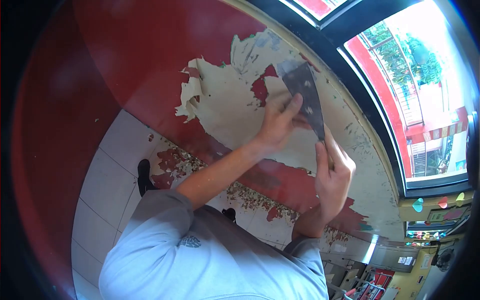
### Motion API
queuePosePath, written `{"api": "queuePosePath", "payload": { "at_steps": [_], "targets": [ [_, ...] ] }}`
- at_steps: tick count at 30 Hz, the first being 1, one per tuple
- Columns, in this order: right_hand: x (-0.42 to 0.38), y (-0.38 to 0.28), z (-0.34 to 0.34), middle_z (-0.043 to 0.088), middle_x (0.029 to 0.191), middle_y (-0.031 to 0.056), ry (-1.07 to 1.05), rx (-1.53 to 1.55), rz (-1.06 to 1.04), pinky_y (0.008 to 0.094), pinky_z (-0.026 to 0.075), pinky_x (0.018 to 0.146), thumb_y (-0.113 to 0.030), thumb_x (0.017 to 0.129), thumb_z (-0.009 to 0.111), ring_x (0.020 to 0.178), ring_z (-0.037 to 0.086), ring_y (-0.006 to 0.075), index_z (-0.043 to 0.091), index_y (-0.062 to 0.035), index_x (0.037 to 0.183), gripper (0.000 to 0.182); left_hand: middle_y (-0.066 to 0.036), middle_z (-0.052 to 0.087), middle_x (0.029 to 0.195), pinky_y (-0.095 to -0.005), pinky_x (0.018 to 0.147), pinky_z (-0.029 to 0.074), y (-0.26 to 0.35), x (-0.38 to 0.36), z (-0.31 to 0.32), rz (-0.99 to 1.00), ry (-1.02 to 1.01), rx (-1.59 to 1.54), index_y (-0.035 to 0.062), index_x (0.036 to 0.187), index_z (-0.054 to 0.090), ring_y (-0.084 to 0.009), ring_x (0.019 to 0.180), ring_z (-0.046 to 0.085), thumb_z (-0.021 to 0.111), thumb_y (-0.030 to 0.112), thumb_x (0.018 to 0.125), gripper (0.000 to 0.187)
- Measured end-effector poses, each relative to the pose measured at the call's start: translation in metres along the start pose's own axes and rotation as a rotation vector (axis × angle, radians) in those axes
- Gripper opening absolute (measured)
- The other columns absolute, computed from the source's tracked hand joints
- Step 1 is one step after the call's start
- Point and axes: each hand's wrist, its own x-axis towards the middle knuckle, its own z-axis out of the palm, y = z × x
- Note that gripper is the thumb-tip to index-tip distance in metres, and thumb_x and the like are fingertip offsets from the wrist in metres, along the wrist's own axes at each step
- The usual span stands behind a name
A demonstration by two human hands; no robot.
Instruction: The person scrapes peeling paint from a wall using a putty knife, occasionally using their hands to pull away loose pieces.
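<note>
A dark, flat, roughly triangular scraper (304,82) has its wide end at the bare wall patch (227,107), near the window frame. My left hand (280,120) grips its near side, thumb on the face and the other fingers partly behind it. Lower down, my right hand (334,172) is closed around the narrow end, whose handle is mostly hidden. Peeled paint (190,92) curls away at the patch's left edge, and a small red remnant (260,91) lies left of the blade.
Red painted wall (150,55) surrounds the patch. Paint chips (255,197) lie along the floor's edge on pale tiles (105,175). A dark-framed window (412,60) is at the upper right. Metal-framed furniture (372,285) and paper hearts (442,202) appear at the lower right.
</note>
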Motion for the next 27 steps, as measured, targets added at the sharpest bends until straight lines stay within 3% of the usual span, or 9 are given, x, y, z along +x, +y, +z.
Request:
{"api": "queuePosePath", "payload": {
  "at_steps": [2,6,8,12,14,21,23,27],
  "targets": [
    [0.001,0.0,-0.003,0.061,0.075,0.0183,-0.035,-0.041,-0.011,0.0321,0.048,0.06,-0.002,0.086,0.063,0.059,0.058,0.0212,0.064,-0.0012,0.118,0.032,-0.008,0.068,0.09,-0.0311,0.066,0.058,-0.002,-0.006,0.006,-0.077,0.207,-0.05,0.0023,0.101,0.06,-0.0181,0.08,0.069,0.053,0.037,0.097,0.036],
    [0.008,-0.002,0.015,0.062,0.075,0.018,-0.046,0.009,-0.068,0.0328,0.048,0.059,-0.002,0.086,0.063,0.058,0.058,0.0222,0.065,-0.0021,0.118,0.032,-0.008,0.067,0.09,-0.0303,0.066,0.058,0.004,-0.004,-0.013,0.043,0.205,-0.022,0.0015,0.1,0.06,-0.0178,0.08,0.069,0.053,0.037,0.097,0.037],
    [-0.005,-0.013,0.006,0.063,0.076,0.0188,-0.046,-0.048,0.017,0.0315,0.047,0.06,0.0,0.086,0.061,0.06,0.059,0.0206,0.064,-0.0002,0.119,0.033,-0.008,0.068,0.091,-0.0299,0.065,0.058,0.005,-0.013,-0.004,-0.109,0.236,-0.041,0.001,0.099,0.061,-0.0178,0.081,0.069,0.055,0.038,0.096,0.037],
    [-0.025,-0.006,0.018,0.063,0.077,0.0185,0.003,-0.018,0.159,0.0296,0.047,0.063,0.002,0.087,0.06,0.063,0.059,0.0172,0.062,0.0028,0.12,0.033,-0.007,0.067,0.088,-0.0322,0.069,0.057,0.011,-0.016,0.0,-0.208,0.172,0.062,0.0027,0.1,0.061,-0.0175,0.079,0.069,0.051,0.034,0.099,0.033],
    [-0.028,-0.001,0.028,0.061,0.074,0.016,0.097,0.131,0.212,0.0278,0.045,0.063,0.002,0.088,0.059,0.064,0.055,0.0132,0.061,0.0048,0.12,0.033,-0.007,0.067,0.088,-0.0321,0.068,0.057,0.011,-0.014,-0.003,-0.206,0.155,0.113,0.0032,0.096,0.061,-0.0169,0.078,0.068,0.052,0.035,0.098,0.033],
    [-0.036,0.005,0.034,0.06,0.073,0.0109,0.064,0.166,0.193,0.0264,0.041,0.058,0.0,0.088,0.059,0.062,0.047,0.0088,0.061,0.0027,0.121,0.033,-0.008,0.068,0.086,-0.0293,0.063,0.056,0.007,-0.021,-0.001,-0.103,0.193,0.072,0.0015,0.095,0.063,-0.0156,0.074,0.068,0.055,0.036,0.097,0.036],
    [-0.033,0.014,0.041,0.051,0.065,-0.002,0.059,0.192,0.118,0.0201,0.033,0.05,-0.005,0.094,0.056,0.059,0.043,0.0038,0.06,0.0005,0.126,0.032,-0.007,0.068,0.085,-0.0293,0.063,0.055,0.009,-0.021,-0.006,-0.11,0.244,0.103,0.0014,0.094,0.063,-0.0152,0.073,0.068,0.055,0.035,0.097,0.035],
    [-0.036,0.01,0.049,0.048,0.064,-0.0029,0.053,0.267,0.191,0.0194,0.032,0.05,-0.006,0.095,0.055,0.057,0.042,0.0037,0.058,0.0003,0.128,0.034,-0.007,0.067,0.084,-0.0289,0.062,0.055,0.019,-0.019,-0.009,-0.117,0.239,0.154,0.0013,0.093,0.062,-0.0152,0.072,0.068,0.055,0.034,0.097,0.034]
  ]
}}
